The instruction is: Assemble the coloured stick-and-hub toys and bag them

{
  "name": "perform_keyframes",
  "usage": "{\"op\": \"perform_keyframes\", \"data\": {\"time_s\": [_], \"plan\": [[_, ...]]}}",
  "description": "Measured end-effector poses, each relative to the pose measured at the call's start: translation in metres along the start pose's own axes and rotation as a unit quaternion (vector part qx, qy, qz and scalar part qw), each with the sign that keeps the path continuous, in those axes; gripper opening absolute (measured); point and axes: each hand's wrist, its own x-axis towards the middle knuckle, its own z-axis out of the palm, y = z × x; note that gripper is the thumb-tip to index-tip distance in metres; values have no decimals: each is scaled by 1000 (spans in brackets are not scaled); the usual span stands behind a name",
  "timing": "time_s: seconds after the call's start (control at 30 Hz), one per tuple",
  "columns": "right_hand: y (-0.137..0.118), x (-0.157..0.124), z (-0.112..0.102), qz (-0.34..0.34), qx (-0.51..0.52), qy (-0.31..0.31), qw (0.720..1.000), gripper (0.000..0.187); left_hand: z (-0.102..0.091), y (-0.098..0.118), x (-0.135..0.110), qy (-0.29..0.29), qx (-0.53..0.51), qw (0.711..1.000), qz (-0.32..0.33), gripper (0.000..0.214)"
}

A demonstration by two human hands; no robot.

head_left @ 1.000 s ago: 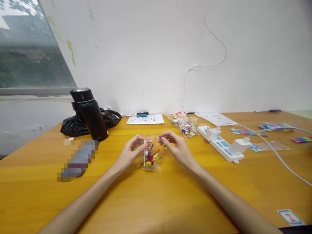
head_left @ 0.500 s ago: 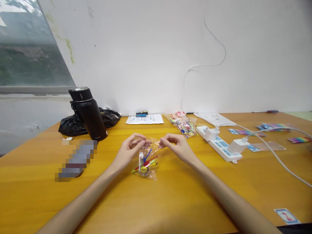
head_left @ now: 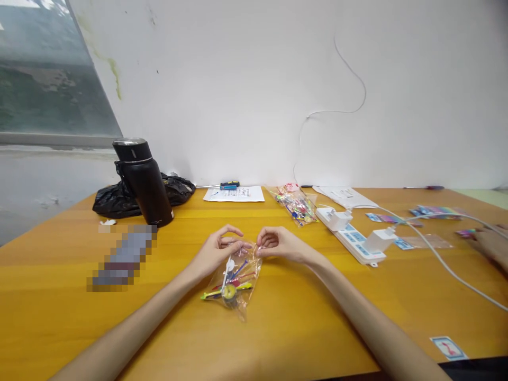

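A clear plastic bag (head_left: 243, 296) hangs between my hands over the wooden table (head_left: 190, 338). Inside it lie small colourful plastic parts: a white stick with a disc, blue and red sticks, a yellow pointed piece and a round yellow-and-dark piece (head_left: 229, 292). My left hand (head_left: 224, 248) pinches the bag's upper left edge between thumb and fingers. At the upper right corner, my right hand (head_left: 275, 244) is closed on the bag's rim with thumb and forefinger. Whether the bag's mouth is sealed I cannot tell.
Left stand a black bottle (head_left: 145, 185), a black plastic bag (head_left: 111, 201) and a blurred-out item (head_left: 127, 254). Behind are a screwdriver (head_left: 229, 186) and another bag of parts (head_left: 296, 205). Rightward lie a power strip (head_left: 353, 238), a white cable (head_left: 440, 259), a card (head_left: 448, 348) and another person's hand (head_left: 492, 243).
Both hands and the bag have come slightly lower and nearer. The bag hangs more spread out, its parts shifted down. Another person's hand has appeared at the right edge.
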Motion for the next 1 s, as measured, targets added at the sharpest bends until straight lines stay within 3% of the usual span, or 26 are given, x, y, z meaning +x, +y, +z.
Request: {"op": "perform_keyframes", "data": {"time_s": [0.33,0.47,0.63,0.83,1.0], "plan": [[0,0,-6,-55,-73,101,991,31,-13,-5,5,-1,19,1000,-14,41],[-3,-2,-4,-65,-64,105,990,27,-13,-10,6,-10,26,1000,-9,44],[0,0,0,-42,-52,115,991,31,-12,-9,9,21,3,1000,-14,39],[0,0,6,-74,-159,96,980,26,-14,-12,11,68,1,997,-26,35],[5,0,11,-73,-227,121,964,19,-17,-16,11,39,9,999,-17,32]]}}
